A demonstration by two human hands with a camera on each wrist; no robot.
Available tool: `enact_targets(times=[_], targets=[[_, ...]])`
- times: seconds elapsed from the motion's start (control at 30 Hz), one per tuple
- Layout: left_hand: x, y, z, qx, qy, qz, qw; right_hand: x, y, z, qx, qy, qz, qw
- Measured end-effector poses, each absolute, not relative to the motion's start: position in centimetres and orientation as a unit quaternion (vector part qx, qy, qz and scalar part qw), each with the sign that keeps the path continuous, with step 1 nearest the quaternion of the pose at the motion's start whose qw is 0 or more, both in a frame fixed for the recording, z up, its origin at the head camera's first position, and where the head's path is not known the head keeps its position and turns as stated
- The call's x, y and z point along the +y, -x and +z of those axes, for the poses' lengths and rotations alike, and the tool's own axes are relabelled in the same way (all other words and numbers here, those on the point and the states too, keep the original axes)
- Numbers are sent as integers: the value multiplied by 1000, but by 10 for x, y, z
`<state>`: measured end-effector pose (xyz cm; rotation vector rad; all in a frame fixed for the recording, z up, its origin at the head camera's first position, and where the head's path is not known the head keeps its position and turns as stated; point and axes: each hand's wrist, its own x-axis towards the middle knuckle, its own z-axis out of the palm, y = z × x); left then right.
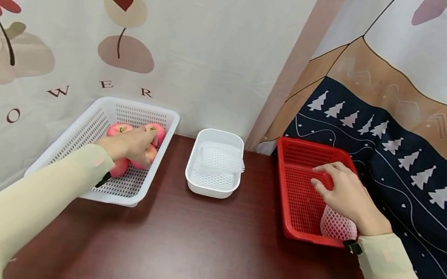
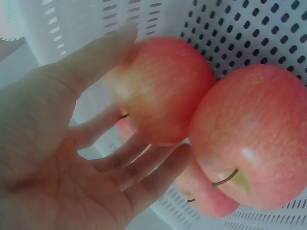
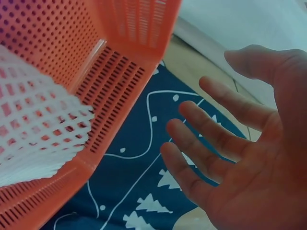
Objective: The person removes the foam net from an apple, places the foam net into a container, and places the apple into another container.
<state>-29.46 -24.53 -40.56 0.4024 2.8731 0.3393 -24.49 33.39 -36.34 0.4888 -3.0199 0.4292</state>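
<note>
In the head view my left hand (image 1: 131, 142) reaches down into the white basket (image 1: 71, 137) at the left, among several red apples. In the left wrist view, the thumb and fingers of this hand (image 2: 91, 158) curve about one apple (image 2: 168, 91); a second apple (image 2: 259, 134) sits right against it, with others partly hidden below. My right hand (image 1: 341, 193) hovers over the red basket (image 1: 284, 190), fingers spread and holding nothing. Under its wrist lies a roundish pink thing in a white foam net (image 1: 336, 224), which the right wrist view shows beside the hand (image 3: 240, 153).
A small white tray (image 1: 210, 190) with white foam nets (image 1: 220, 159) in it stands between the two baskets on the dark wooden table (image 1: 194, 254). A printed curtain (image 1: 221, 49) hangs close behind, and dark tree-patterned cloth (image 1: 418, 204) borders the red basket.
</note>
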Motion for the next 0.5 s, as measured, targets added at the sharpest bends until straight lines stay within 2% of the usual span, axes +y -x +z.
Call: enact_targets(times=[0.2,0.5], targets=[[-249,286,-397,980,-130,117,98,340,247,-367,-980,-154,126,17],[-252,263,-390,980,-152,119,41,355,251,-372,-986,-121,111,-28]])
